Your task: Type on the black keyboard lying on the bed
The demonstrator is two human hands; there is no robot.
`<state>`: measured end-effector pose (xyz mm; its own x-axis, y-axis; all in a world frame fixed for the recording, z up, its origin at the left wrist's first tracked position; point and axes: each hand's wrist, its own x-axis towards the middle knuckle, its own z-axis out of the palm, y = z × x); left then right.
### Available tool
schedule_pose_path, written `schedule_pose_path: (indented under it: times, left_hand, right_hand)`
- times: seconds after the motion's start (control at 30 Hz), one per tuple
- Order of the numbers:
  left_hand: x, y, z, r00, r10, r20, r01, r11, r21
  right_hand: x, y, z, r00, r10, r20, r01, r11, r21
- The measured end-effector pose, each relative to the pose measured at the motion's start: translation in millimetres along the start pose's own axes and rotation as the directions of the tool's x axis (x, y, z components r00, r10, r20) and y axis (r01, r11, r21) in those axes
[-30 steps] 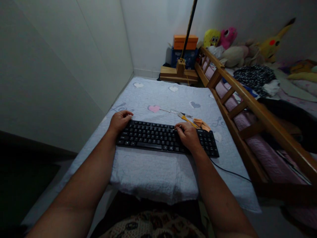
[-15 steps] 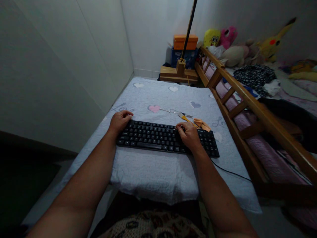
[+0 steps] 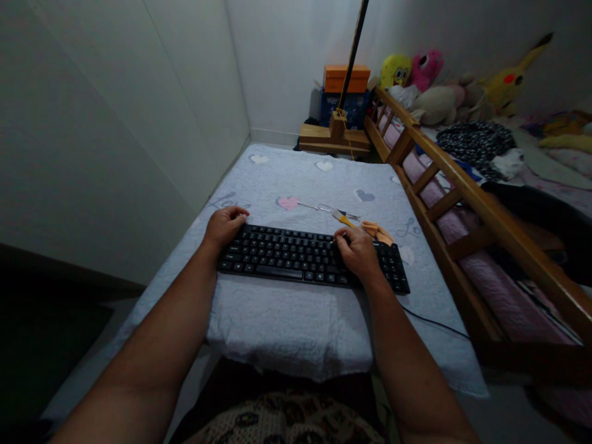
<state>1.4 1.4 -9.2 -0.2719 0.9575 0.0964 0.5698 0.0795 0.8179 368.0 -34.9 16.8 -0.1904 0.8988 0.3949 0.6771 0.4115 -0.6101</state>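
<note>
A black keyboard (image 3: 287, 253) lies flat on the cloth-covered table, its long side facing me. At its upper left corner, my left hand (image 3: 224, 230) is curled closed around the edge, thumb toward the far side. My right hand (image 3: 358, 250) is over the right part of the keys, thumb and fingers pinched together. A tiny pale tip shows at its fingertips, too small to name. Just behind the keyboard lie a brush (image 3: 343, 217) with a yellow handle, a folded orange cloth (image 3: 377, 232) and a thin metal tool (image 3: 309, 205).
The pale tablecloth (image 3: 287, 308) with hearts hangs over the table's near edge. A black cable (image 3: 435, 321) runs off to the right. A wooden bed rail (image 3: 462, 191) borders the right side, with a white wall panel (image 3: 185, 111) on the left. Boxes (image 3: 346, 79) stand behind.
My right hand has slid a little to the right along the keys, still pinched. My left hand and the keyboard have stayed put.
</note>
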Motion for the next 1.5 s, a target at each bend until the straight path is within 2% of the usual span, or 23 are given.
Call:
schedule_pose_path:
  times: [0.27, 0.67, 0.97, 1.5]
  left_hand:
    - [1.5, -4.1, 1.2, 1.0, 0.003, -0.003, -0.003, 1.0, 0.003]
    - [-0.9, 1.5, 0.4, 1.0, -0.014, 0.002, 0.014, 1.0, -0.026]
    - [-2.8, 5.8, -0.6, 1.0, -0.021, 0.0, 0.021, 0.999, -0.024]
    - [-2.2, 7.4, -0.5, 1.0, -0.022, -0.002, 0.022, 0.999, -0.032]
  right_hand:
    - [-0.1, 0.5, 0.4, 1.0, -0.006, -0.001, 0.006, 1.0, -0.009]
    - [-1.0, -3.3, 8.5, 0.999, -0.047, 0.027, 0.047, 0.999, 0.007]
    - [-0.3, -6.1, 6.6, 0.997, -0.038, 0.061, 0.038, 0.999, 0.01]
    - [-0.4, -1.8, -1.1, 1.0, -0.003, 0.004, 0.003, 1.0, 0.004]
